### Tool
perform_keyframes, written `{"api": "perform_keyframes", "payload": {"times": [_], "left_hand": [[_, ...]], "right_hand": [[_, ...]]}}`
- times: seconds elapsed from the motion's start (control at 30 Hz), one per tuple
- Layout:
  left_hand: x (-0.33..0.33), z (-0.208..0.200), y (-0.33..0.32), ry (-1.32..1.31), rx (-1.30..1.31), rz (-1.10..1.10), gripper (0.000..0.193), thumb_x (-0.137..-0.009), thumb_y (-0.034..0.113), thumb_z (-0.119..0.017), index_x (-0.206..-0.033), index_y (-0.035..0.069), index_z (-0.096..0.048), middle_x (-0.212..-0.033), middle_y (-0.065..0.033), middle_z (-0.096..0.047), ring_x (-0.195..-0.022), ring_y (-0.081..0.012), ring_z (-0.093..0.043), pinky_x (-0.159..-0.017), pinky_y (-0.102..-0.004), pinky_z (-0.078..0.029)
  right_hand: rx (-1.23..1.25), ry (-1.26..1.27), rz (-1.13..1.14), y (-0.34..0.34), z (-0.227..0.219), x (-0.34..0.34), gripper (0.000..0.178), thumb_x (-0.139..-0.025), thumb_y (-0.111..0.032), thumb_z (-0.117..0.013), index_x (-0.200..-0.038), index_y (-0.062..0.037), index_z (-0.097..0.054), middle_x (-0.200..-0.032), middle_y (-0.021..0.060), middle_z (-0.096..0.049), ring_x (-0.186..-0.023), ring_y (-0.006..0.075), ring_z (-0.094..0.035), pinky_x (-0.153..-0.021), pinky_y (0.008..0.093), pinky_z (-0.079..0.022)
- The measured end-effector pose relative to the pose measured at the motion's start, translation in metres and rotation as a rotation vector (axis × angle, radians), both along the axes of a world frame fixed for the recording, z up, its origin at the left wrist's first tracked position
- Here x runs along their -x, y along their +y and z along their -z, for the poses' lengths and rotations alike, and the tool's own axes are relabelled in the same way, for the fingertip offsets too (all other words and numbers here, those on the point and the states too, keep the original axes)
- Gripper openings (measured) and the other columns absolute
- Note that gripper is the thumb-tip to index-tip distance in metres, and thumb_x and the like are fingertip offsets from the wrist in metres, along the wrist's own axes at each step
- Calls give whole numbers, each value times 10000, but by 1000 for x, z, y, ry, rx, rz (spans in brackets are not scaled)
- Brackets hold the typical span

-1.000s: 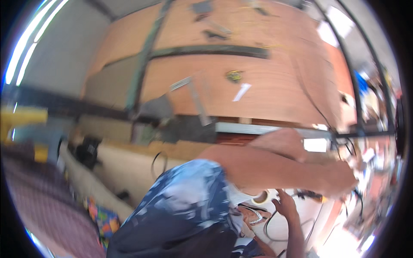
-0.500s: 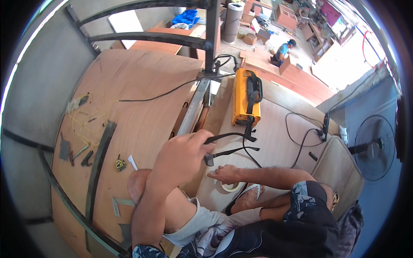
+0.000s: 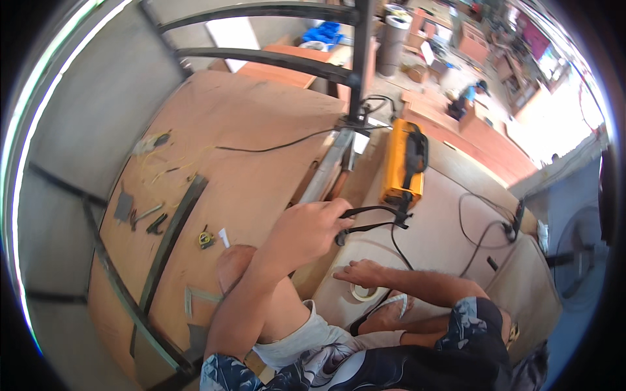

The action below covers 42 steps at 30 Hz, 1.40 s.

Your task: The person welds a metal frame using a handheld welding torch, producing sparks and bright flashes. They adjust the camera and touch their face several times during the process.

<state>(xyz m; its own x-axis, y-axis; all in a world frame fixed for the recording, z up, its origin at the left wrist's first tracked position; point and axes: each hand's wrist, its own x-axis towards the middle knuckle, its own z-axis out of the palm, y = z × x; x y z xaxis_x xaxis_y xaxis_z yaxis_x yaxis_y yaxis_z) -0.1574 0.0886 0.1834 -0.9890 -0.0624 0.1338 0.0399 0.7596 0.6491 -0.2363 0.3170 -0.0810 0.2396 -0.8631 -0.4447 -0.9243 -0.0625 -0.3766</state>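
My left hand (image 3: 306, 231) is raised in front of me, its fingers closed round the front of a pair of dark glasses (image 3: 375, 213). Both temples stick out to the right, and the fingers mostly hide the lenses. Lower down, my right hand (image 3: 360, 272) rests by the wooden board I sit on, fingers extended to the left and nothing visible in them. Just beneath that hand lies a pale roll of tape (image 3: 366, 294); I cannot tell whether they touch. A yellow welding machine (image 3: 395, 163) with a black handle stands beyond the glasses.
A tape measure (image 3: 206, 238), a hammer (image 3: 146, 215) and yellow wire (image 3: 171, 171) lie on the left plywood. Dark metal bars (image 3: 173, 244) cross there. Black cables (image 3: 469, 244) run across the right board. A fan (image 3: 580, 257) stands far right; another person (image 3: 466, 98) crouches in the background.
The whole view has swung, so the scene sits further right and slightly lower. The glasses remain in my left hand, with their temples appearing closer together. My right hand stays beside the tape roll.
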Motion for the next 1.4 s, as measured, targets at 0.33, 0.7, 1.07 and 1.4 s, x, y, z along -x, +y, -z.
{"api": "perform_keyframes", "payload": {"times": [0.33, 0.7, 1.07, 1.4], "left_hand": [[-4, 2, -5, 14, 59, -15, 219, -1014, 253, -698, -1068, 52, -630, -869, -197, -742, -856, -424, -743, -742, -541, -556], [-33, -23, 5, 316, -47, 24, 194, -1010, 218, -684, -1048, 29, -668, -913, -162, -749, -871, -397, -749, -778, -527, -572], [-40, -21, -5, 554, -62, -124, 233, -884, 163, -712, -1037, 8, -632, -1008, -153, -720, -998, -351, -721, -852, -471, -555], [-37, -30, -19, 449, -237, -277, 345, -894, 108, -697, -1200, -29, -615, -1050, -160, -683, -978, -365, -701, -837, -491, -561]], "right_hand": [[-45, -19, -50, -11, -18, -2, 830, -807, -71, -760, -1571, -168, -450, -1155, 155, -724, -1090, 377, -718, -868, 496, -621], [361, -77, -179, -43, -33, 15, 856, -816, -138, -743, -1604, -69, -414, -1275, 211, -688, -1092, 346, -706, -817, 461, -608], [-130, -70, 167, -110, -73, 32, 879, -832, -180, -762, -1619, -59, -390, -1279, 207, -691, -1092, 334, -704, -805, 441, -604], [-196, -146, 376, -128, -77, 24, 904, -846, -218, -780, -1633, -51, -368, -1282, 203, -694, -1092, 323, -702, -794, 423, -600]]}}
